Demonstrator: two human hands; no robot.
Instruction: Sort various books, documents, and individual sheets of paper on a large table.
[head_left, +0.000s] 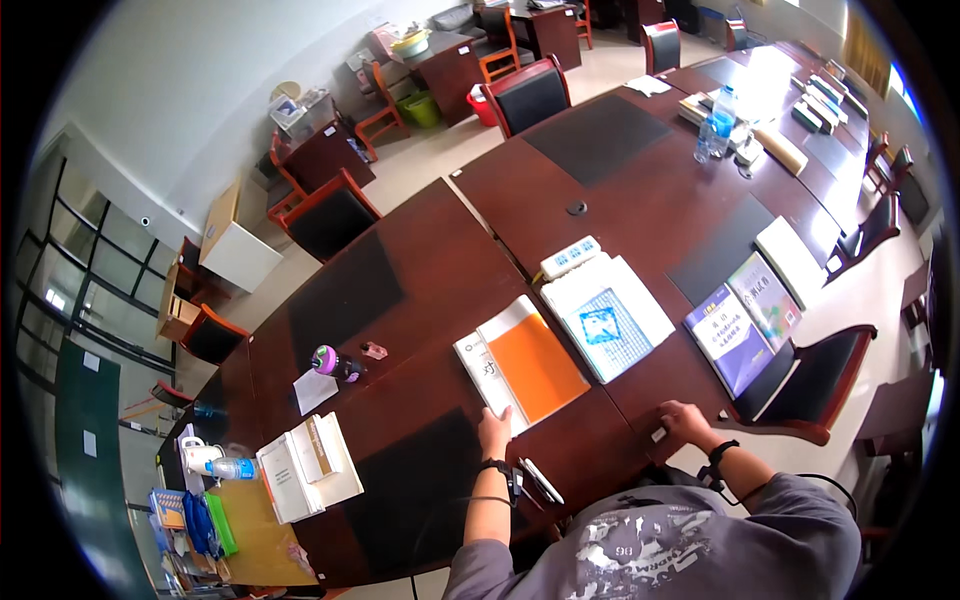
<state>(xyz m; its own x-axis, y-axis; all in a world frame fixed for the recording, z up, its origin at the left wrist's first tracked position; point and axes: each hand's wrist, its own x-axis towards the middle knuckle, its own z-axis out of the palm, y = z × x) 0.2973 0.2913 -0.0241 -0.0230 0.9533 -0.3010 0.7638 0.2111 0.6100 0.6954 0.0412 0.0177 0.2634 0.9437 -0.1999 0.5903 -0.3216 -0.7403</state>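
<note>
My left hand (496, 431) rests at the near edge of a white and orange book (536, 360), its thumb and fingers apart at the book's corner; whether it grips the book cannot be told. My right hand (682, 421) lies on the table's near edge, fingers curled, with no object seen in it. Pens (541, 481) lie beside my left wrist. Past the orange book is a stack of papers and books with a blue-patterned cover (611, 330), touching a white power strip (571, 257). To the right lie a purple book (729, 339) and a green-grey book (763, 300).
A dark wooden conference table (427, 247) spans the view. Leftward are a purple-lidded bottle (327, 361), a book stack (311, 465) and a water bottle (232, 469). Plastic bottles (721, 124) stand farther off. A black-seated chair (825, 375) is close on the right.
</note>
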